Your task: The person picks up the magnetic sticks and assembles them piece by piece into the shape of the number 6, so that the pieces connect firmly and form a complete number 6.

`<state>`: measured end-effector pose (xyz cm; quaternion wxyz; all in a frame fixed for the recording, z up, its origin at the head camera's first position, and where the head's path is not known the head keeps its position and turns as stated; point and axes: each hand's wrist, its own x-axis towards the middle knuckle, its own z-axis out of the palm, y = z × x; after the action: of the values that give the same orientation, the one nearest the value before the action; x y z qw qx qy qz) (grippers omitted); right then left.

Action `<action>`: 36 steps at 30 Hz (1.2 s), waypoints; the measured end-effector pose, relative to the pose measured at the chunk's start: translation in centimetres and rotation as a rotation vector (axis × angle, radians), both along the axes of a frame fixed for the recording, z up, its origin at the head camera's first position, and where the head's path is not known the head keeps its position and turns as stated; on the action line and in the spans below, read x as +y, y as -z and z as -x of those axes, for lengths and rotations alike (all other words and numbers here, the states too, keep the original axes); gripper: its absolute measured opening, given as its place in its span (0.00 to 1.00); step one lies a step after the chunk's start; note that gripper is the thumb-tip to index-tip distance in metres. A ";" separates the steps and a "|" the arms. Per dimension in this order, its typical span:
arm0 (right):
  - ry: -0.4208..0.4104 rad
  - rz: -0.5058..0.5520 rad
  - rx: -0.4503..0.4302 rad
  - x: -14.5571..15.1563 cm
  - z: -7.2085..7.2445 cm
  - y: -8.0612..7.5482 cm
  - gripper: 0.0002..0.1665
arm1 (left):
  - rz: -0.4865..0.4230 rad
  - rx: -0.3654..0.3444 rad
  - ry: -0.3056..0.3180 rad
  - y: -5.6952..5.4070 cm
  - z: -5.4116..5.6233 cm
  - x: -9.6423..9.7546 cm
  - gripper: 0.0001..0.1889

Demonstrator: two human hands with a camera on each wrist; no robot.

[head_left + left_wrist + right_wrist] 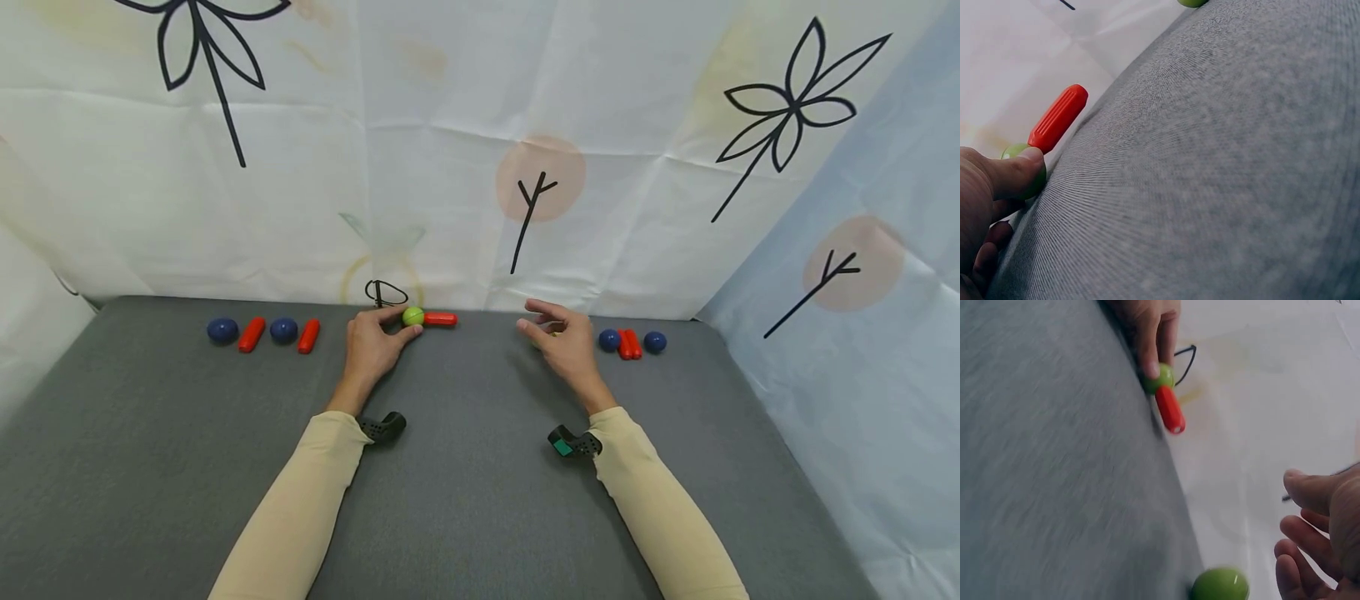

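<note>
My left hand (372, 346) pinches a green ball (413, 316) between thumb and fingers at the table's far edge. A red ridged stick (1059, 117) points away from that ball, its near end against it; whether the two are joined I cannot tell. My right hand (561, 343) is held near the far edge, thumb and fingers apart and relaxed. Beside it on the table sits another green ball (1220, 585), mostly hidden behind the fingers in the head view. The right wrist view shows a gap between that ball and the fingers.
On the left lie two blue balls (222, 331) and two red sticks (252, 334), alternating. To the right, two red sticks (630, 344) lie side by side between two blue balls (655, 342). A patterned cloth (450, 200) hangs behind the grey table (465, 467).
</note>
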<state>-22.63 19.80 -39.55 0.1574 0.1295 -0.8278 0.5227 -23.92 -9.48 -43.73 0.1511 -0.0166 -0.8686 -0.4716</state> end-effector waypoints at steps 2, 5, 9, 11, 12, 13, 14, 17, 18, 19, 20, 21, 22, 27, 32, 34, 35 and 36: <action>0.026 0.025 0.014 0.8 -0.3 0.4 0.22 | -0.002 0.000 0.001 0.0 0.0 0.1 0.24; 0.048 0.045 0.003 1.7 -0.7 1.0 0.23 | -0.005 0.001 0.003 0.1 0.0 0.1 0.24; 0.078 0.024 -0.049 2.3 -1.1 1.4 0.24 | -0.012 0.000 0.002 0.2 0.0 -0.1 0.24; 0.093 0.009 -0.061 2.4 -1.1 1.6 0.24 | -0.013 -0.001 0.003 0.2 0.0 -0.1 0.24; 0.098 0.000 -0.065 2.4 -1.1 1.8 0.24 | -0.012 -0.001 0.004 0.2 0.0 -0.2 0.24; 0.100 -0.008 -0.065 2.4 -1.1 2.0 0.25 | -0.010 -0.002 0.004 0.2 0.0 -0.2 0.24; 0.103 -0.018 -0.064 2.4 -1.0 2.2 0.25 | -0.008 -0.003 0.005 0.3 0.0 -0.2 0.24; 0.097 -0.048 -0.058 2.2 -0.9 2.6 0.26 | -0.008 -0.004 0.008 0.2 0.0 -0.1 0.24; 0.094 -0.059 -0.055 2.1 -0.9 2.8 0.26 | -0.007 -0.005 0.008 0.2 0.0 -0.1 0.24; 0.092 -0.066 -0.052 2.1 -0.9 2.9 0.26 | -0.007 -0.005 0.007 0.2 0.0 -0.1 0.24; 0.090 -0.077 -0.050 2.0 -0.9 3.0 0.26 | -0.006 -0.005 0.007 0.2 0.1 -0.1 0.24; 0.088 -0.086 -0.049 1.9 -1.0 3.1 0.26 | -0.005 -0.005 0.006 0.2 0.1 -0.1 0.24; 0.088 -0.100 -0.047 1.9 -1.0 3.2 0.27 | -0.004 -0.006 0.006 0.2 0.1 -0.1 0.24; 0.076 -0.131 -0.057 1.7 -1.1 3.6 0.27 | -0.005 -0.007 0.008 0.1 0.1 0.0 0.24; 0.067 -0.124 -0.083 1.6 -1.1 3.8 0.27 | -0.011 0.000 0.009 0.1 0.0 -0.1 0.23; 0.065 -0.128 -0.087 1.6 -1.1 3.8 0.27 | -0.009 0.004 0.008 0.2 0.0 -0.1 0.23; 0.064 -0.131 -0.087 1.6 -1.1 3.8 0.28 | -0.008 0.006 0.008 0.2 0.1 -0.1 0.24; 0.064 -0.137 -0.084 1.7 -1.1 3.8 0.28 | -0.008 0.008 0.008 0.2 0.1 -0.1 0.24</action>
<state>-21.54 21.45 -43.39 0.1298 0.0914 -0.8711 0.4648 -23.99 -9.58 -43.94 0.1527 -0.0214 -0.8661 -0.4755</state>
